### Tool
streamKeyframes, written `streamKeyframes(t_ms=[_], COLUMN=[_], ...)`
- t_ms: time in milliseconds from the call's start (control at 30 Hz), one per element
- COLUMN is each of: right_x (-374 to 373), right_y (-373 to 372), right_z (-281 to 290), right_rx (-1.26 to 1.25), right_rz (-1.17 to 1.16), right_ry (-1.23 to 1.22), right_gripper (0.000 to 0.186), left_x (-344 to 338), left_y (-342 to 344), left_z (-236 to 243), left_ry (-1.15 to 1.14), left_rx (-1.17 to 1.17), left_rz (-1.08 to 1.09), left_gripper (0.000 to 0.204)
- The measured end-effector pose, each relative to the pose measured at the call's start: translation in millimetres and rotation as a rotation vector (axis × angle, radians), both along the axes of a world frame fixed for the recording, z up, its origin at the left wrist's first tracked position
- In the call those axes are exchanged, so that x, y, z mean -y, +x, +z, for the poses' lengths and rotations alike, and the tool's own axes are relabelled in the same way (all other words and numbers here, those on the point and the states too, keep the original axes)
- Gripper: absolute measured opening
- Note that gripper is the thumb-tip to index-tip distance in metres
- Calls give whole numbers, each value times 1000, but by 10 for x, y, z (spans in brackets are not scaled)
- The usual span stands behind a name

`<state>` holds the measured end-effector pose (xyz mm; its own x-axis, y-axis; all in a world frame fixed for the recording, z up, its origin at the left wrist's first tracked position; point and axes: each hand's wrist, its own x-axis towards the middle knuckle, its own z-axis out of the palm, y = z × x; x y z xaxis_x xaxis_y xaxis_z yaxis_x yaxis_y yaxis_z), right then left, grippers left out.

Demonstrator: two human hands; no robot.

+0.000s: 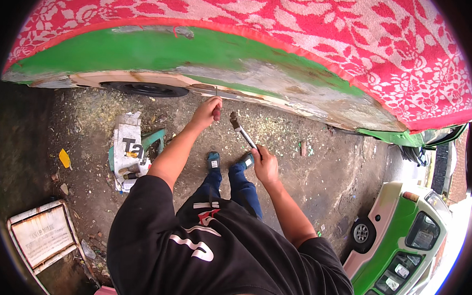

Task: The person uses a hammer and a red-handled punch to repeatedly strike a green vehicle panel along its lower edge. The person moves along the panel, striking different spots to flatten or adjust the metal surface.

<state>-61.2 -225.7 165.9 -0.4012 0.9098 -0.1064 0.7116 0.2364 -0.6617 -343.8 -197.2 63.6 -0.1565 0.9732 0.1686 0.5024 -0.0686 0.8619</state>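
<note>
My left hand (207,113) is closed around a red-handled screwdriver (216,115), its thin shaft pointing up at the lower edge of a vehicle's side panel (259,75). Whether the tip touches the metal is hard to tell. The panel is green with worn, scraped patches of grey and rust. My right hand (265,167) grips the handle of a hammer (242,130). The hammer's head is tilted toward the left hand and stands apart from the screwdriver.
A red and white floral cloth (313,25) drapes over the vehicle, above its dark wheel (144,89). To the left stands a green stool (153,138) beside a printed sheet (126,143) with tools. A framed sign (41,234) leans lower left; a green and white van (399,241) is at right.
</note>
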Motion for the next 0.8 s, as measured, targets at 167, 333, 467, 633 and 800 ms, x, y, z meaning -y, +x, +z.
streamKeyframes(t_ms=[167,333,467,633,800], right_x=[87,40,66,144,55], right_y=[-162,-212,-319,-252,-260], right_z=[228,-104,-27,146,-155], right_rx=[-187,-148,-120,-380,-90], right_rz=[16,102,62,86,58], right_ry=[-14,161,83,157,134], right_gripper=[23,20,19,20,18], left_x=[-135,-219,-237,-168,-269], left_y=[9,39,-20,-14,14], left_z=[68,68,-16,1,-13], left_ry=[4,23,1,-79,26], left_rx=[95,37,101,91,54], left_rz=[-2,14,21,21,5], left_gripper=[20,15,12,16,18])
